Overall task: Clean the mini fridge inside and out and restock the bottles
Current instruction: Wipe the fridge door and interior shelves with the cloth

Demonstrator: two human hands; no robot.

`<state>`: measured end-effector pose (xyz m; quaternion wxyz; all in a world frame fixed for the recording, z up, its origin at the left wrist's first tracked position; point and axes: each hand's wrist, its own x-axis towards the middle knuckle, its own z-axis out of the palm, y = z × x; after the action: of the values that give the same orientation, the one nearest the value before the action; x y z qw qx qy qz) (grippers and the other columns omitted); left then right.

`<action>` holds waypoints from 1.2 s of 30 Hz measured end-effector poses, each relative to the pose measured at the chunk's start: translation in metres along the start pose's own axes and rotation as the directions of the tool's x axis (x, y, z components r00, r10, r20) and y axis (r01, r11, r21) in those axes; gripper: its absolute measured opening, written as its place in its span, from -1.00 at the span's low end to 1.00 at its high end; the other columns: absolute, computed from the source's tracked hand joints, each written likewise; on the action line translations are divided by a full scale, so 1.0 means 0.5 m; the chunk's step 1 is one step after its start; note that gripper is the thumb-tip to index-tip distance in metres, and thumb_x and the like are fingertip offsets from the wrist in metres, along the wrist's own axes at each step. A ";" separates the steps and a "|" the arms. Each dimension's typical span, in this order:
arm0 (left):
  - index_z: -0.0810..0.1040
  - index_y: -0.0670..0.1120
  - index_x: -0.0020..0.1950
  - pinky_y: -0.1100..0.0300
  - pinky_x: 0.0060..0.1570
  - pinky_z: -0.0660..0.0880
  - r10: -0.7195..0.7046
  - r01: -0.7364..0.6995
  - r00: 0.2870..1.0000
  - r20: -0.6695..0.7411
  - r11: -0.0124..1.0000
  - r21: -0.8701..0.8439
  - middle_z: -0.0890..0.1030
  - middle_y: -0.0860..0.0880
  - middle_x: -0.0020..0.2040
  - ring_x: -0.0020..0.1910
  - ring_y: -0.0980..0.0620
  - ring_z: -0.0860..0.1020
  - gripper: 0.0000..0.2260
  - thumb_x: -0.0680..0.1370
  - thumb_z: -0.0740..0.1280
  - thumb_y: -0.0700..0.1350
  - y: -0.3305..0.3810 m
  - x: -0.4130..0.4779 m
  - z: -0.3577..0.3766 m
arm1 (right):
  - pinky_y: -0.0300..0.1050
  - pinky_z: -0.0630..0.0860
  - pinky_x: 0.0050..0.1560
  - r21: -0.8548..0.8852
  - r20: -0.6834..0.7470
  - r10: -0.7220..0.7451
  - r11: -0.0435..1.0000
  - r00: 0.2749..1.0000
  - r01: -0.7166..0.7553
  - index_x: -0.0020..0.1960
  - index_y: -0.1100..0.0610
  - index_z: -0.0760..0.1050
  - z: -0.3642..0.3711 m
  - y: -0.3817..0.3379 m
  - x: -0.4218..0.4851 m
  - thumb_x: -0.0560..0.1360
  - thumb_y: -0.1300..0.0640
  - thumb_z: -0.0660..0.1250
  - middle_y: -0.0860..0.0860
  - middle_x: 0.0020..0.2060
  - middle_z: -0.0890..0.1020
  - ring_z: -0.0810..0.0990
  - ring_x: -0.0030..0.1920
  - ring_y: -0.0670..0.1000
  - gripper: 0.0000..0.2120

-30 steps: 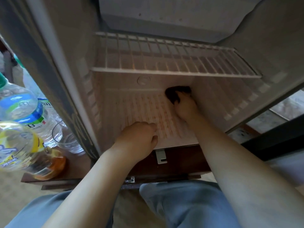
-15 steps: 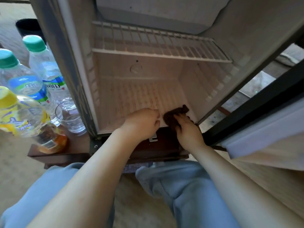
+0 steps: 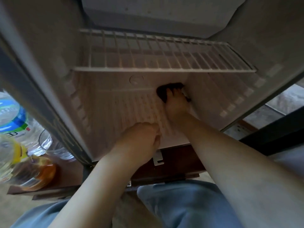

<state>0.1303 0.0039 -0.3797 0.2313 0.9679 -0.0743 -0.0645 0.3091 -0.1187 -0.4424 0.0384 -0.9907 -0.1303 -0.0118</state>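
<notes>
The open mini fridge [image 3: 115, 102] fills the view, with a white wire shelf [image 3: 158, 51] above its ribbed floor. My right hand [image 3: 176, 106] reaches deep inside and presses a dark brown cloth [image 3: 162, 92] against the floor at the back right corner, fingers spread over it. My left hand [image 3: 139, 137] rests at the front edge of the fridge floor with its fingers curled under. Outside on the left stand a clear water bottle with a blue label [image 3: 13, 119] and a bottle with a yellow label [image 3: 11, 150].
A drinking glass [image 3: 45, 142] and an amber-filled bottle or jar [image 3: 37, 171] stand on the dark wooden stand [image 3: 69, 171] left of the fridge. My knees in light blue trousers [image 3: 189, 204] are right below the fridge front.
My right hand has pushed the cloth from the front edge of the fridge floor back to the rear right corner. The camera has tilted closer. My left hand has stayed at the front edge.
</notes>
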 end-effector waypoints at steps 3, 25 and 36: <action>0.44 -0.05 0.29 0.09 0.09 0.45 -0.008 0.008 1.000 -0.019 1.000 -0.011 0.53 -0.04 0.15 0.11 -0.02 0.49 -0.71 0.64 0.09 -0.01 -0.005 0.006 -0.006 | 0.04 0.20 0.41 -0.140 0.033 0.005 0.990 0.999 0.000 0.52 0.22 0.09 -0.013 0.001 0.020 0.60 0.19 0.02 0.24 0.44 0.26 0.17 0.46 0.20 -0.51; 0.43 0.00 0.34 0.09 0.04 0.53 -0.094 0.095 0.987 0.127 0.996 0.002 0.56 -0.01 0.15 0.03 0.00 0.53 -0.71 0.62 0.17 -0.02 0.002 -0.101 0.024 | -0.09 0.47 -0.06 0.219 0.070 0.144 0.963 0.987 -0.156 0.25 0.14 0.46 -0.106 0.076 -0.445 0.49 0.01 0.31 0.12 0.05 0.60 0.56 0.07 0.12 -0.62; 0.59 0.08 -0.15 0.39 -0.18 0.41 0.048 -0.051 0.999 -0.017 0.927 -0.371 0.61 0.12 -0.20 -0.17 0.11 0.57 -0.92 0.50 0.39 -0.11 0.059 -0.212 0.052 | -0.30 0.36 -0.22 0.592 0.047 0.018 0.805 0.999 -0.042 -0.12 0.07 0.43 -0.105 -0.009 -0.585 0.23 -0.02 0.61 -0.03 -0.19 0.58 0.54 -0.16 -0.04 -0.58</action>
<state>0.0187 -0.0150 -0.3794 0.4122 0.9047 -0.0840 -0.0677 0.0246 -0.1938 -0.3994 0.3431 -0.9312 -0.1126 0.0495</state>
